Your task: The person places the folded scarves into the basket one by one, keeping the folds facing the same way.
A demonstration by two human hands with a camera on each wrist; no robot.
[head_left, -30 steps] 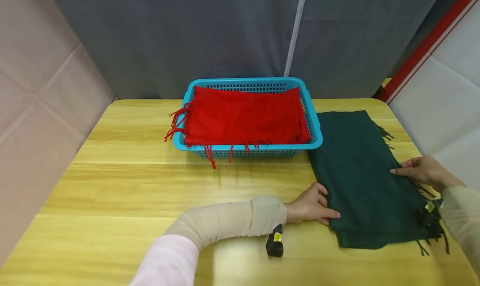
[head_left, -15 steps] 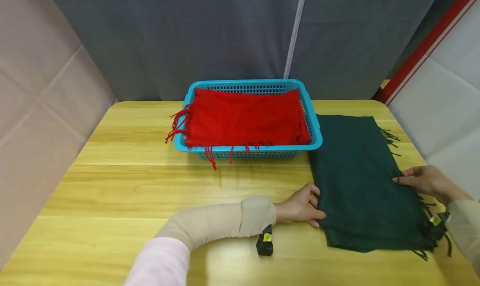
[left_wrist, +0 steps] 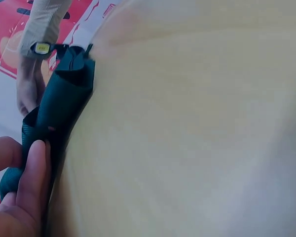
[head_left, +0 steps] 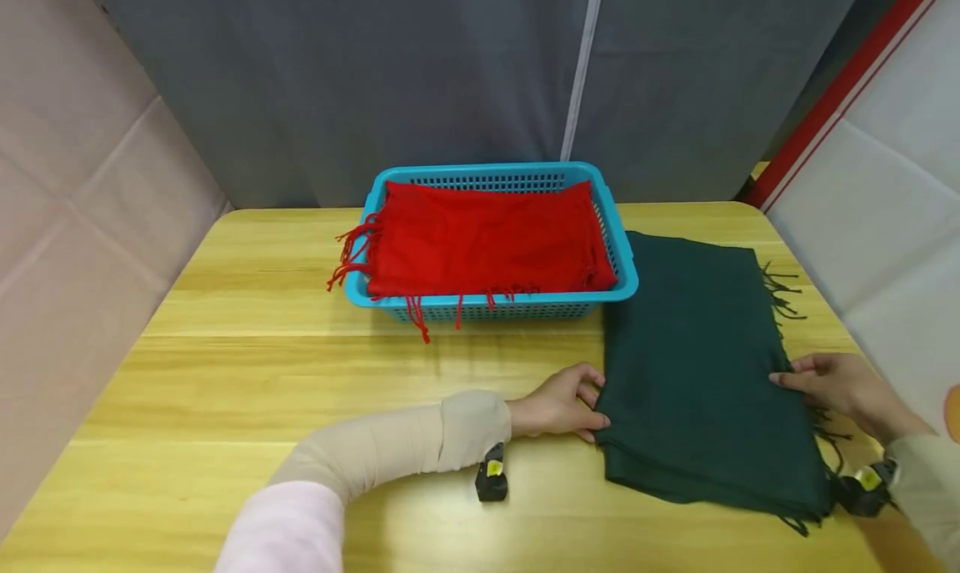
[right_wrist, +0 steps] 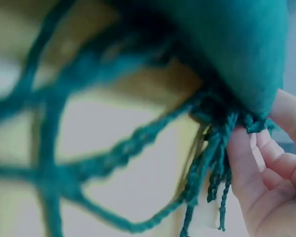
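Note:
A dark green fringed scarf (head_left: 697,373), folded in layers, lies on the right part of the table. My left hand (head_left: 562,402) pinches its left edge, thumb on top and fingers beneath. At the opposite, fringed edge my right hand (head_left: 836,389) pinches the cloth between thumb and fingers. In the left wrist view the scarf (left_wrist: 64,98) bulges up in folds beside my left thumb. Close up in the right wrist view, twisted tassels (right_wrist: 217,153) hang next to my right fingers. The scarf's underside is hidden in the head view.
A blue plastic basket (head_left: 506,300) stands at the back middle of the table, against a grey curtain (head_left: 337,81). Inside it lies a folded red fringed scarf (head_left: 487,239), its tassels hanging over the rim. Bare wood tabletop (head_left: 262,348) stretches to the left. A white panel borders the right.
Both hands have moved left and the green scarf has shifted left with them, its near part most. My right hand also sits slightly nearer. The basket and red scarf stay put.

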